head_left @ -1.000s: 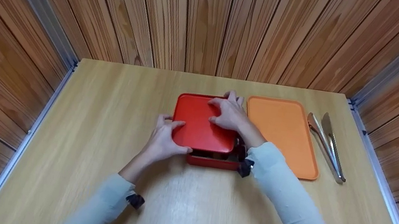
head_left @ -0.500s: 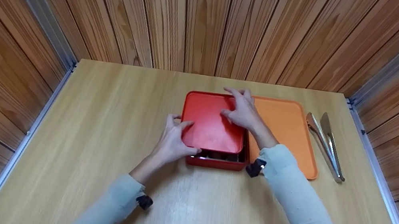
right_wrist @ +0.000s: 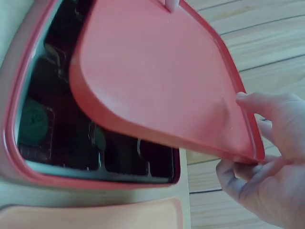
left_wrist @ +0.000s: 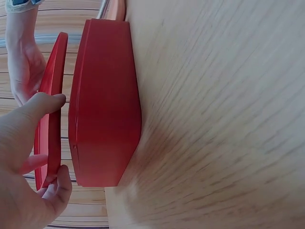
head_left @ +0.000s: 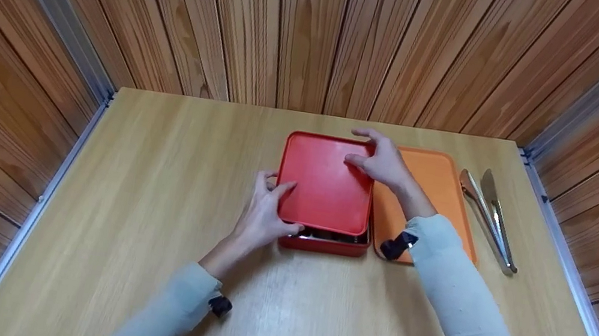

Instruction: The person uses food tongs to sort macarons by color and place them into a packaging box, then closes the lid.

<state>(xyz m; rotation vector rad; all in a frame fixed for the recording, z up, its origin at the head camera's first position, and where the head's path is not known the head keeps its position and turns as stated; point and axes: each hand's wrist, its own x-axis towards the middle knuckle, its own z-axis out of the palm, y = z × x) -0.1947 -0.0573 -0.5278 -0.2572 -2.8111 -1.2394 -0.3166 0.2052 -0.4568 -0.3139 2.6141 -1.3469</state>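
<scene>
A red rectangular lid (head_left: 326, 188) is held over a red box (head_left: 323, 247) of similar shape, with a gap between them in the left wrist view. My left hand (head_left: 267, 210) grips the lid's near left corner, thumb along the front edge and fingers round the left side. At the far right corner, my right hand (head_left: 389, 161) pinches the lid, thumb on top and fingers beneath, as the right wrist view shows. Inside the box lies a dark compartmented insert (right_wrist: 66, 136) holding a green round thing (right_wrist: 33, 121). The lid hides most of the contents in the head view.
An orange tray (head_left: 428, 183) lies right beside the box, partly under my right forearm. Metal tongs (head_left: 489, 218) rest to its right. Wood-panelled walls (head_left: 310, 30) stand behind and at both sides of the wooden table (head_left: 171, 171).
The lid has moved to the right and slightly away from me, held by both hands. My right hand has shifted from the lid's top to its far right corner.
</scene>
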